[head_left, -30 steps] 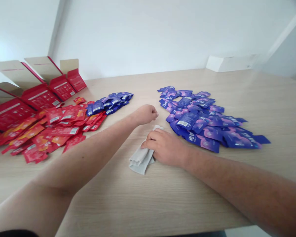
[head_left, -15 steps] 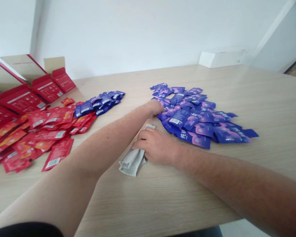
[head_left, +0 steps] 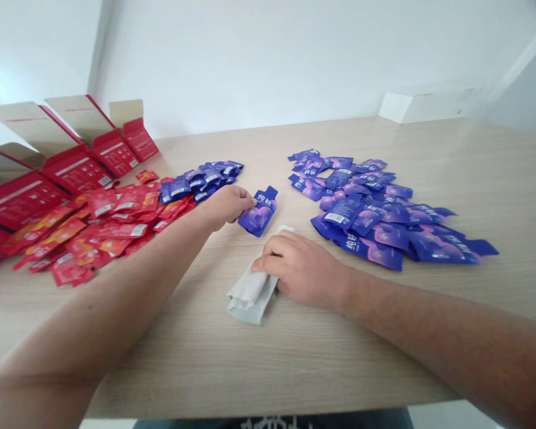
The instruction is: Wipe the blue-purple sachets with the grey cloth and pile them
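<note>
A purple-blue sachet (head_left: pixel 258 211) with white lettering and a narrow top tab is pinched at its left edge by my left hand (head_left: pixel 230 205), held over the table between two blue groups. Closer to me, my right hand (head_left: pixel 306 268) grips a folded whitish cloth (head_left: pixel 250 292), whose loose end spreads on the tabletop. To the right lies a large spread pile of purple-blue sachets (head_left: pixel 370 214). Just beyond my left hand is a smaller row of blue sachets (head_left: pixel 201 179), lying back side up with barcode labels showing.
Red and orange sachets (head_left: pixel 111 223) are heaped on the left, partly behind my left forearm. Several open red boxes (head_left: pixel 78 167) with raised flaps stand behind them. A white box (head_left: pixel 429 106) sits at the back right by the wall. The table's front edge (head_left: pixel 268 414) runs along the bottom.
My left hand has come left from the large purple-blue pile, bringing one sachet with it. My right hand still holds the cloth. The view has shifted slightly left.
</note>
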`<state>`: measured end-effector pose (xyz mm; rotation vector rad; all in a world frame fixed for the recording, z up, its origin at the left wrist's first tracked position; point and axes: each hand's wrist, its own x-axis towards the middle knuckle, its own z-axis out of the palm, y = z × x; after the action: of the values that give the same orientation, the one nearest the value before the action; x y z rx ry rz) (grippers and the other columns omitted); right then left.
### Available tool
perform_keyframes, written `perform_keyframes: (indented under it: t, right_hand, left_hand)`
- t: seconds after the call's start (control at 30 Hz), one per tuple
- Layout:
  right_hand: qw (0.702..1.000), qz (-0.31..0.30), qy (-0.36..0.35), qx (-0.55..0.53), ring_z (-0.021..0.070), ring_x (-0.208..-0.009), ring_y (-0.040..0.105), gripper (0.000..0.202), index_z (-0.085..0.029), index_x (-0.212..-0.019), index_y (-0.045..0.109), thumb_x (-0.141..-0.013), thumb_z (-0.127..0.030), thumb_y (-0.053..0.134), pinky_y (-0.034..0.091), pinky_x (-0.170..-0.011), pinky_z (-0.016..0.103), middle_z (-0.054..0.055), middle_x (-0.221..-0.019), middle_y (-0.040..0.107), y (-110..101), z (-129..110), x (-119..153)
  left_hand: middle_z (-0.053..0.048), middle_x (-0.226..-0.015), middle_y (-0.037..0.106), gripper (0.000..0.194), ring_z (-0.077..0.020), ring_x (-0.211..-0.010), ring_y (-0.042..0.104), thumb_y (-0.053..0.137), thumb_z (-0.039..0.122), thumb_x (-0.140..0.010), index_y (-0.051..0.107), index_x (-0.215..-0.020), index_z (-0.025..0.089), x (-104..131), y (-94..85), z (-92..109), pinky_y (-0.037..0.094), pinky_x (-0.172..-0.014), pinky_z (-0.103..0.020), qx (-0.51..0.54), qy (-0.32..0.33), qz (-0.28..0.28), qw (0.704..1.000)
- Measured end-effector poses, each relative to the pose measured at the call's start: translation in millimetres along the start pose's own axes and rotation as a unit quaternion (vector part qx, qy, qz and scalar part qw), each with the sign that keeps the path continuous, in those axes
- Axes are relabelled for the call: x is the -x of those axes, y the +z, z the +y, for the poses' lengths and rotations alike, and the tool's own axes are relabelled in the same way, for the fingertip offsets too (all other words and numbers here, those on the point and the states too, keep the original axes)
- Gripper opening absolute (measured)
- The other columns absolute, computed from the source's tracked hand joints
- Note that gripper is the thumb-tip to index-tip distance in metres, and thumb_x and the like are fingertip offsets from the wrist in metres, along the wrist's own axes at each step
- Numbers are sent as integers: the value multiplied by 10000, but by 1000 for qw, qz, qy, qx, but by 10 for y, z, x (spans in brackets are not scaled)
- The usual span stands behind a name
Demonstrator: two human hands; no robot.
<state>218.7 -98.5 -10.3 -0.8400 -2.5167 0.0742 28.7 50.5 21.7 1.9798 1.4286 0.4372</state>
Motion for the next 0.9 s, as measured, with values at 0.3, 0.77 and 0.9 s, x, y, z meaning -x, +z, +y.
perform_keyframes:
  t: [0.3,0.77,0.9]
  right_hand:
    - [999,53,9,-6,251,-1034,524,379,-219,-1194,643,-854,-78,556,439,-927,429,83,-1091,616,-20,8,-31]
    - [997,29,68,-5,243,-1024,557,434,-207,-1181,655,-813,1,556,460,-926,432,82,-1066,639,168,307,-87]
    - [999,-12,-1,-37,228,-1040,551,319,-198,-1144,675,-873,-70,565,465,-940,395,81,-1074,646,148,129,-102]
  left_hand:
    - [44,-521,513,229,-84,-415,427,589,422,-809,628,-765,200,621,173,-255,298,-372,-209,80,-5,-160,984]
    - [22,-529,589,170,-89,-415,510,532,310,-801,638,-739,193,578,204,-271,311,-345,-185,74,-17,-206,976]
    - [33,-536,584,167,-86,-419,514,555,321,-807,627,-731,192,574,210,-269,338,-357,-187,89,-9,-211,973]
